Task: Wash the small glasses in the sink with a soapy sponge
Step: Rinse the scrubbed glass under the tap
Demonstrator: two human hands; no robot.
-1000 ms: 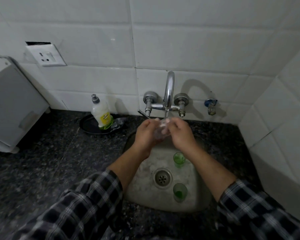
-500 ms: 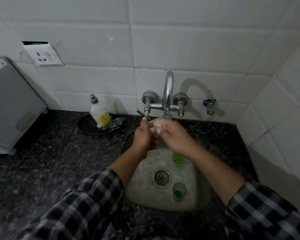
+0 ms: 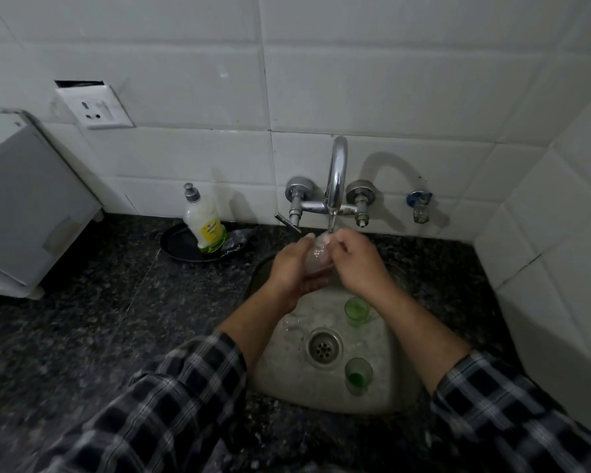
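Clear glass (image 3: 316,257): held over the back of the sink, just beneath the tap spout, lying tilted between both hands.
Left hand (image 3: 289,271): fingers and thumb curled round the body of the clear glass.
Right hand (image 3: 360,264): fingers curled onto the upper end of the same glass; whether a finger is inside cannot be told.
Far green glass (image 3: 356,311): upright on the sink floor, just behind the drain (image 3: 324,348), under the right wrist.
Near green glass (image 3: 358,375): upright, just in front of the drain.
Sink (image 3: 270,373): holds the 2 green glasses.
Tap (image 3: 336,172): spout almost touching the clear glass.
Soap bottle (image 3: 203,223): stands on a black plate (image 3: 181,249), well apart from the hands.
Sponge: none plainly visible.
Step, judged: rinsing 1 glass; 2 left.
Risk 1: wet glass slips and drops onto the far green glass, chipping both.
Risk 2: lifting knocks the glass on the metal spout.
Risk 3: a lowered right forearm tips the far green glass.
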